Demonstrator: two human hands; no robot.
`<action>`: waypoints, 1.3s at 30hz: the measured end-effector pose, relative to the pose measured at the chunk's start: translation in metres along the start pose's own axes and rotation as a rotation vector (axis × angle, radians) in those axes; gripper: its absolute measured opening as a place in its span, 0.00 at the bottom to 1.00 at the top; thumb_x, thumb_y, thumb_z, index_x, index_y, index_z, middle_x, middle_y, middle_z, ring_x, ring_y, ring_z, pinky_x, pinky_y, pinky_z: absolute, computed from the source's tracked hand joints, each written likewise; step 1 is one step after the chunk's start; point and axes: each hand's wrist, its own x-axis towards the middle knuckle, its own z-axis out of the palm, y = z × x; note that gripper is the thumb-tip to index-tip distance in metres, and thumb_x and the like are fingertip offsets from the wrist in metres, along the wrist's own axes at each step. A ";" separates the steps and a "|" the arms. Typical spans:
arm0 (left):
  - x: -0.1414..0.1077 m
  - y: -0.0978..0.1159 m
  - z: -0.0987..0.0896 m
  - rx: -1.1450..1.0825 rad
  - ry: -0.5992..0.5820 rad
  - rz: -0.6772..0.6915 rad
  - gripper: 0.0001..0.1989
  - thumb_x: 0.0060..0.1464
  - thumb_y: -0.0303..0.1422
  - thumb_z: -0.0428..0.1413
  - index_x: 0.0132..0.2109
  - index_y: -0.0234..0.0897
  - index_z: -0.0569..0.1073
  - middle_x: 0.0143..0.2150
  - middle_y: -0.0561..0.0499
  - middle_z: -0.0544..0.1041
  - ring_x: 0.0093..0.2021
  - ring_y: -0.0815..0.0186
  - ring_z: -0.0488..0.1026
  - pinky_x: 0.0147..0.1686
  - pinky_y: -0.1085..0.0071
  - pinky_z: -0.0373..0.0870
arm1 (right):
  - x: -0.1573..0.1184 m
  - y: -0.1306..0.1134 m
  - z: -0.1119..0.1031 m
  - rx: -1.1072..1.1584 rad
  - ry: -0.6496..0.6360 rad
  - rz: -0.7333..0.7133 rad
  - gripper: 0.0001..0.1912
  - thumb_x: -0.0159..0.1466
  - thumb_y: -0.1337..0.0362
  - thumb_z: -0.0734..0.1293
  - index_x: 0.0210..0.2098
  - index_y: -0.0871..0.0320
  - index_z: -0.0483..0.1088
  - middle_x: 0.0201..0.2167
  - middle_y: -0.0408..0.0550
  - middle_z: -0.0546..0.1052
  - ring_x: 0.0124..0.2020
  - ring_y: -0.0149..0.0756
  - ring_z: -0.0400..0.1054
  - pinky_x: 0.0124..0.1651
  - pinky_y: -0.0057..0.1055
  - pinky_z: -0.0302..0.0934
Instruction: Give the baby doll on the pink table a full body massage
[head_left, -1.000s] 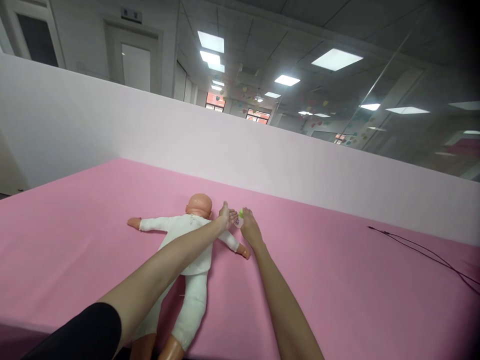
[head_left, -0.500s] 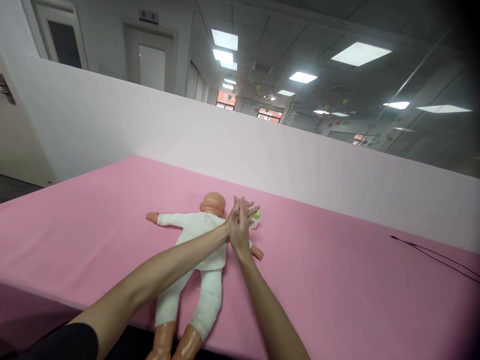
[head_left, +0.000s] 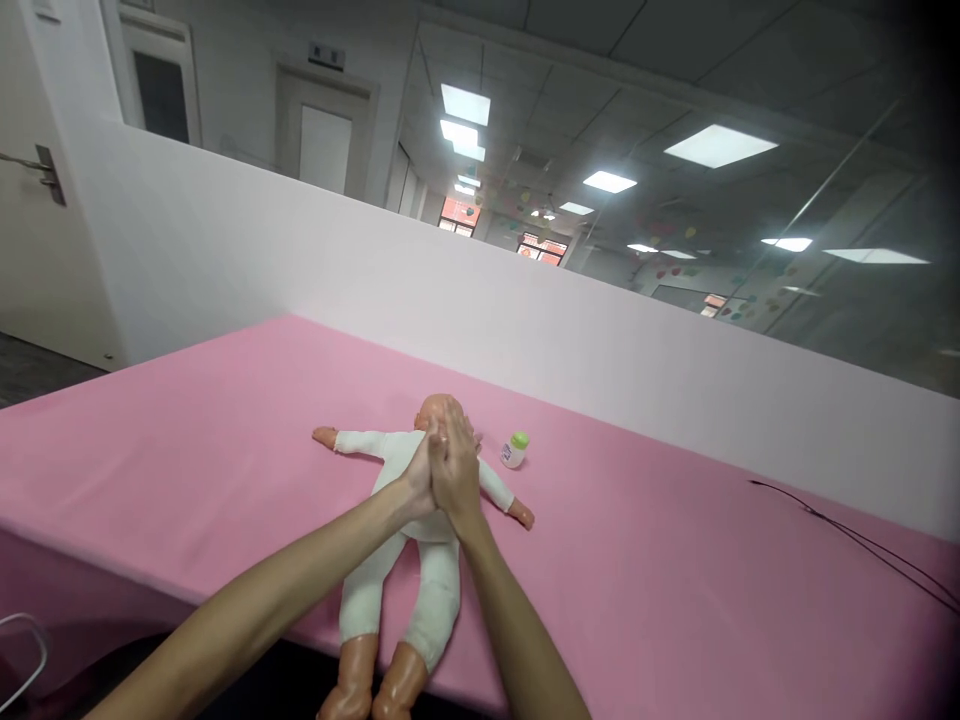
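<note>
Head view: left hand [head_left: 420, 480] and right hand [head_left: 457, 475] meet palm to palm, fingers extended, above the doll [head_left: 433, 528] (a green-lidded jar [head_left: 515, 451] stands near its arm).

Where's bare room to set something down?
Right: the broad patch between the jar and the black cable. Left: from the doll to the edge of the table. Crowded: over the doll's torso, where left hand and right hand meet.
</note>
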 end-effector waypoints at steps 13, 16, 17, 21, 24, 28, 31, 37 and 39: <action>0.015 -0.026 -0.037 0.563 0.204 0.341 0.25 0.68 0.51 0.44 0.61 0.47 0.75 0.63 0.44 0.76 0.68 0.54 0.67 0.68 0.53 0.62 | -0.002 0.031 0.006 0.109 -0.056 0.163 0.33 0.76 0.48 0.49 0.72 0.59 0.58 0.73 0.56 0.59 0.75 0.46 0.50 0.75 0.51 0.46; 0.028 -0.009 -0.083 0.808 0.251 0.382 0.17 0.63 0.38 0.55 0.55 0.39 0.79 0.62 0.41 0.76 0.66 0.50 0.67 0.70 0.47 0.56 | -0.001 0.069 0.008 0.040 -0.023 0.240 0.29 0.75 0.52 0.52 0.66 0.61 0.67 0.68 0.59 0.68 0.70 0.48 0.59 0.72 0.50 0.51; 0.030 -0.007 -0.095 0.929 0.269 0.394 0.15 0.63 0.35 0.54 0.53 0.38 0.79 0.59 0.41 0.78 0.63 0.50 0.70 0.68 0.47 0.58 | -0.004 0.079 0.011 0.005 -0.021 0.237 0.28 0.75 0.53 0.53 0.64 0.61 0.69 0.65 0.59 0.71 0.68 0.49 0.62 0.71 0.50 0.52; 0.029 -0.018 -0.121 1.324 0.231 0.369 0.13 0.65 0.30 0.51 0.46 0.37 0.80 0.47 0.44 0.82 0.49 0.56 0.77 0.55 0.55 0.71 | -0.020 0.101 0.029 -0.101 -0.040 0.203 0.24 0.75 0.57 0.53 0.56 0.61 0.74 0.55 0.59 0.78 0.57 0.49 0.69 0.64 0.48 0.58; 0.026 -0.027 -0.123 1.463 0.166 0.376 0.11 0.66 0.31 0.52 0.46 0.38 0.80 0.48 0.45 0.81 0.50 0.56 0.76 0.52 0.59 0.71 | -0.023 0.106 0.037 -0.165 -0.046 0.176 0.21 0.75 0.57 0.55 0.52 0.60 0.75 0.51 0.58 0.80 0.52 0.49 0.71 0.58 0.45 0.61; 0.025 -0.026 -0.113 1.658 0.165 0.311 0.10 0.66 0.29 0.53 0.42 0.37 0.79 0.46 0.43 0.80 0.47 0.55 0.76 0.47 0.60 0.70 | -0.019 0.105 0.039 -0.338 -0.081 0.201 0.16 0.74 0.63 0.57 0.45 0.61 0.75 0.43 0.57 0.81 0.46 0.50 0.70 0.53 0.44 0.60; 0.027 -0.024 -0.106 1.791 0.175 0.212 0.10 0.65 0.26 0.51 0.39 0.35 0.78 0.43 0.41 0.81 0.44 0.53 0.77 0.42 0.59 0.69 | -0.016 0.102 0.039 -0.461 -0.171 0.228 0.14 0.72 0.70 0.58 0.37 0.59 0.75 0.38 0.56 0.80 0.43 0.49 0.70 0.49 0.42 0.59; 0.024 -0.028 -0.110 1.831 0.146 0.290 0.12 0.66 0.25 0.50 0.37 0.35 0.77 0.41 0.42 0.79 0.43 0.55 0.75 0.42 0.61 0.67 | -0.019 0.092 0.034 -0.464 -0.165 0.189 0.14 0.72 0.70 0.59 0.40 0.59 0.77 0.42 0.56 0.80 0.46 0.49 0.69 0.50 0.42 0.59; 0.019 -0.027 -0.112 1.817 0.145 0.399 0.11 0.66 0.25 0.50 0.41 0.36 0.77 0.44 0.42 0.77 0.45 0.56 0.73 0.45 0.61 0.67 | -0.022 0.086 0.029 -0.415 -0.113 0.129 0.15 0.73 0.70 0.58 0.45 0.58 0.77 0.47 0.56 0.79 0.49 0.49 0.69 0.52 0.43 0.60</action>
